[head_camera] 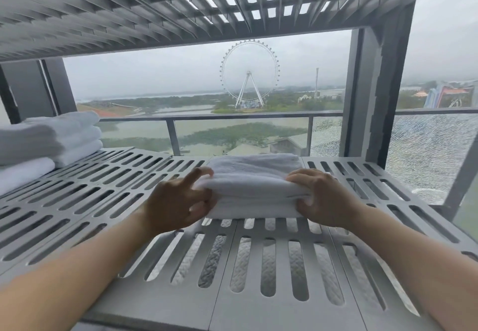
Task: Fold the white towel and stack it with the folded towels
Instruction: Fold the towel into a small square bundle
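A folded white towel [254, 185] lies in the middle of a grey slotted shelf [108, 196], several layers thick. My left hand [178, 202] touches its left end with thumb and lower fingers, the index finger lifted and spread. My right hand [324, 197] grips the right end, fingers curled over the top and thumb pressed into the front layers. A stack of folded white towels [49, 139] sits at the far left of the same shelf, apart from both hands.
Another slotted shelf [155, 7] hangs close overhead. A dark upright post [388, 92] stands at the back right. Behind the shelf is a window onto a balcony rail [232, 117]. Textured white fabric shows through the slots below.
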Demonstrator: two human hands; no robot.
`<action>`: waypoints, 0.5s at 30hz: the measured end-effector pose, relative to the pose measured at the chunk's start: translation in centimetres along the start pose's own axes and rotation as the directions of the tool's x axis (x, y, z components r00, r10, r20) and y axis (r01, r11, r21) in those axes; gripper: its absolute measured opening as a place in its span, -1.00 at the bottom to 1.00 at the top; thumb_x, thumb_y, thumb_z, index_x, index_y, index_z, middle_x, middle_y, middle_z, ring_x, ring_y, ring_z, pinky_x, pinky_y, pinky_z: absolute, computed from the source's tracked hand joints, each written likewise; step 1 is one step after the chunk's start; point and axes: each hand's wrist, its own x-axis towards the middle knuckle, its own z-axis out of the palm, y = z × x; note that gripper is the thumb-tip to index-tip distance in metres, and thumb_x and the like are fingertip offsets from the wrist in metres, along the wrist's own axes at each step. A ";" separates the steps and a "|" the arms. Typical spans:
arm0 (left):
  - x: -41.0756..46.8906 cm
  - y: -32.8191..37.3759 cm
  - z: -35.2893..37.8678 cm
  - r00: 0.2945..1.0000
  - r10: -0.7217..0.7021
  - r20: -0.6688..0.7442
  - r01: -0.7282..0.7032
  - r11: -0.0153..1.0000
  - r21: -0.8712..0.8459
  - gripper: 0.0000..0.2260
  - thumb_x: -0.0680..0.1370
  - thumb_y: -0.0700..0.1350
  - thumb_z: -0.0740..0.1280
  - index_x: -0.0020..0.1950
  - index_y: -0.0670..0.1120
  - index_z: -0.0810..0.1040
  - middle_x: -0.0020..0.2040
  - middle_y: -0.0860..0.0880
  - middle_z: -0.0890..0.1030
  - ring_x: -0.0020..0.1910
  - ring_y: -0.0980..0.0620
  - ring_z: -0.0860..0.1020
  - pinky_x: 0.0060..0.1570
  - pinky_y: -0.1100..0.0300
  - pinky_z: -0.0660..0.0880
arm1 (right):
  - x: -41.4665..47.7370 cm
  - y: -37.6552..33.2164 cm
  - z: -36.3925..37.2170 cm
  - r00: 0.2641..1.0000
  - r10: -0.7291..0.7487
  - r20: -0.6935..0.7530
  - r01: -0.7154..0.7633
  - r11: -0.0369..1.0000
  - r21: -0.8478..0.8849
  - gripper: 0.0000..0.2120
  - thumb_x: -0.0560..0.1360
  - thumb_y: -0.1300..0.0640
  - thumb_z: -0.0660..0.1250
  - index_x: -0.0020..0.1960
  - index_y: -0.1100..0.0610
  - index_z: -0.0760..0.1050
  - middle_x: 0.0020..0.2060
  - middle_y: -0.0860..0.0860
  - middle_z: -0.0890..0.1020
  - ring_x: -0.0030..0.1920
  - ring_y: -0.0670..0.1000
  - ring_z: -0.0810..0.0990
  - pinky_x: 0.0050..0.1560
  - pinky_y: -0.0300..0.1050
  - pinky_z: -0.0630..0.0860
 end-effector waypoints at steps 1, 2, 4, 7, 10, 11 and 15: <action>0.0 0.4 0.2 0.999 -0.027 -0.042 0.026 1.000 -0.008 -0.83 0.46 0.02 0.26 -0.24 -0.02 0.55 0.16 -0.06 0.56 -0.43 -0.02 0.58 -0.64 0.22 0.37 | -0.1 -0.1 -0.1 1.000 0.001 -0.008 -0.001 0.999 0.037 -0.60 0.31 0.18 0.37 0.15 0.13 0.53 0.11 -0.04 0.57 0.09 -0.08 0.49 0.13 -0.43 0.28; 0.0 0.6 0.3 0.996 -0.051 -0.073 0.050 0.999 -0.013 -0.88 0.43 0.01 0.29 -0.19 -0.02 0.52 0.19 -0.06 0.55 -0.39 -0.02 0.59 -0.64 0.24 0.37 | -0.2 -0.2 -0.2 1.000 0.005 -0.018 -0.003 0.998 0.070 -0.59 0.31 0.12 0.39 0.16 0.12 0.54 0.12 -0.06 0.57 0.09 -0.11 0.50 0.14 -0.45 0.29; 0.5 0.8 0.5 0.985 -0.139 -0.102 0.137 0.990 -0.020 -0.77 0.35 -0.02 0.32 -0.02 -0.01 0.46 0.26 -0.06 0.50 -0.34 -0.03 0.61 -0.61 0.23 0.43 | -0.2 -0.3 -0.3 0.998 0.013 -0.054 -0.008 0.996 0.090 -0.60 0.32 0.10 0.38 0.15 0.13 0.55 0.11 -0.05 0.59 0.08 -0.11 0.52 0.15 -0.38 0.36; 1.7 0.7 1.2 0.938 -0.347 0.014 0.345 0.926 -0.154 -0.34 0.30 -0.11 0.35 0.38 0.11 0.25 0.39 -0.02 0.38 0.10 -0.10 0.57 -0.19 -0.04 0.60 | 0.1 -0.4 -0.4 0.990 0.005 -0.140 0.002 0.999 0.051 -0.67 0.30 0.20 0.39 0.07 0.16 0.60 0.03 0.01 0.64 0.01 -0.03 0.59 0.10 -0.29 0.45; 2.6 0.3 1.9 0.912 -0.348 0.218 0.394 0.890 -0.230 -0.26 0.34 -0.21 0.28 0.48 0.14 0.15 0.45 0.00 0.32 0.38 -0.06 0.35 0.24 0.02 0.42 | 0.5 -0.3 -0.9 0.968 0.026 -0.248 -0.017 0.999 0.039 -0.72 0.27 0.24 0.45 -0.02 0.15 0.63 -0.06 0.01 0.68 -0.07 -0.01 0.62 0.04 -0.30 0.46; 2.8 0.2 2.0 0.905 -0.326 0.275 0.388 0.897 -0.214 -0.29 0.36 -0.22 0.25 0.47 0.15 0.17 0.47 0.01 0.29 0.41 -0.03 0.30 0.32 0.06 0.35 | 0.5 -0.3 -1.0 0.964 0.034 -0.263 -0.024 0.999 0.040 -0.73 0.25 0.24 0.46 -0.04 0.15 0.64 -0.09 0.01 0.68 -0.09 -0.01 0.62 0.02 -0.27 0.47; 3.5 0.5 2.3 0.874 -0.208 0.439 0.354 0.892 -0.282 -0.32 0.42 -0.33 0.16 0.46 0.17 0.19 0.52 -0.02 0.14 0.50 0.01 0.08 0.44 0.20 -0.04 | 0.2 0.3 -1.4 0.986 0.105 -0.131 -0.091 0.990 0.110 -0.76 0.31 0.21 0.39 -0.02 0.11 0.64 -0.08 -0.03 0.68 -0.09 -0.09 0.61 -0.03 -0.27 0.51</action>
